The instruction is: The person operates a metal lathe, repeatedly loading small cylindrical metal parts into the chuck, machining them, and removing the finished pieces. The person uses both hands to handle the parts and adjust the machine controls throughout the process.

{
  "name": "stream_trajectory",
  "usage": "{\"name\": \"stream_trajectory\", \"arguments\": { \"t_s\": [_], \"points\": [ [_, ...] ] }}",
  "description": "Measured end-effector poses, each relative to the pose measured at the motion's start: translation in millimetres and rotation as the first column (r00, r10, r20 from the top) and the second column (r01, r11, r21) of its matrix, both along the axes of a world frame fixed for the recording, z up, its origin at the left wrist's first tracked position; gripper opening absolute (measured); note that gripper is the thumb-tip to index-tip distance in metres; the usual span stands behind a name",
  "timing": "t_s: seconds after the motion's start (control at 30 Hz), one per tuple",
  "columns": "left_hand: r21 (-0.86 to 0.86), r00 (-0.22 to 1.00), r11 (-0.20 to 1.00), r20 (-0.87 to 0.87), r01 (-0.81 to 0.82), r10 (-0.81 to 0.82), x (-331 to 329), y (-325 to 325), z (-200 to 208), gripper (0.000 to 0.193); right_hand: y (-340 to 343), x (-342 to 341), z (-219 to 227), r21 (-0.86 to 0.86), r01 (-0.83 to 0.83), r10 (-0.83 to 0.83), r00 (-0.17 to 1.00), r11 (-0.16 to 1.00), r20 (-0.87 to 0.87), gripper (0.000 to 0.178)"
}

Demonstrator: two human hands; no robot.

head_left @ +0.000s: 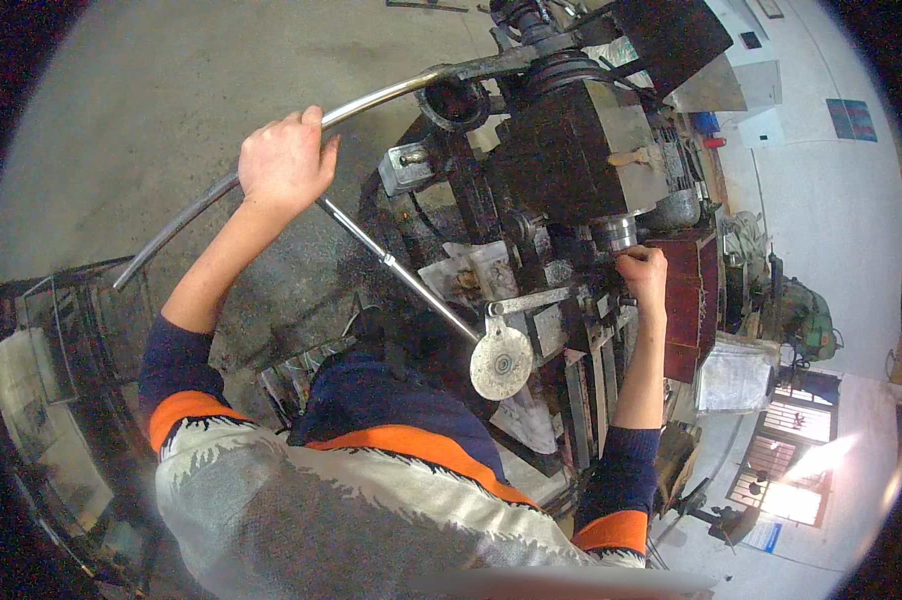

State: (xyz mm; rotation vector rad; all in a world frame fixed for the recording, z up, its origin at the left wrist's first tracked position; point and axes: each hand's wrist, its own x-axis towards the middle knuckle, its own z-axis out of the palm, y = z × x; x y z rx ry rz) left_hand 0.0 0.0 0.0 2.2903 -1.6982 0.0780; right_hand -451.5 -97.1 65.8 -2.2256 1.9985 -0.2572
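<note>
My left hand (283,168) is wrapped round a long, curved metal lever (386,92), which runs from a dark, greasy machine (561,150) down past my wrist. Below that hand, a thin bright rod (411,275) slants to a round grey disc (502,363) on a flat arm. My right hand (643,272) is closed, with its fingers curled just under a shiny metal cylinder (616,232) on the machine's right side. Whatever those fingers hold is hidden by the hand itself. A wooden-handled brush (633,157) lies on top of the machine housing.
To the right of my right hand stands a dark red cabinet (683,300). A green machine (809,320) is further right, near a barred window (786,460). At the left is a dark metal frame with a pale cushion (31,375). Concrete floor (161,110) stretches across the upper left.
</note>
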Motion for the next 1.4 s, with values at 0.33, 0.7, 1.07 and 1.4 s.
{"name": "stream_trajectory", "arguments": {
  "t_s": [0.33, 0.7, 1.07, 1.4],
  "points": [
    [-0.012, 1.0, 1.0, 0.004, -0.007, 0.007, -0.8, -0.2, -0.1, 0.026, -0.9, 0.5, 1.9, 0.014, 0.026, -0.025, 1.0, 1.0, -0.012, 0.027],
    [-0.039, 0.999, 0.999, 0.034, 0.017, -0.016, -3.6, 2.1, -4.1, 0.027, 64.6, -22.4, 60.5, -0.352, -0.039, 0.18, 0.909, 0.935, 0.377, 0.029],
    [-0.023, 0.973, 0.988, 0.174, 0.155, -0.149, -12.6, -16.2, 10.9, 0.031, 228.4, -11.5, 158.3, -0.901, -0.294, 0.781, 0.62, 0.319, 0.074, 0.045],
    [-0.345, -0.052, 0.538, -0.872, 0.769, -0.486, -194.4, 2.9, 80.9, 0.029, 173.6, 45.3, 40.4, -0.709, -0.317, 0.657, 0.704, 0.63, 0.27, 0.047]
  ]
}}
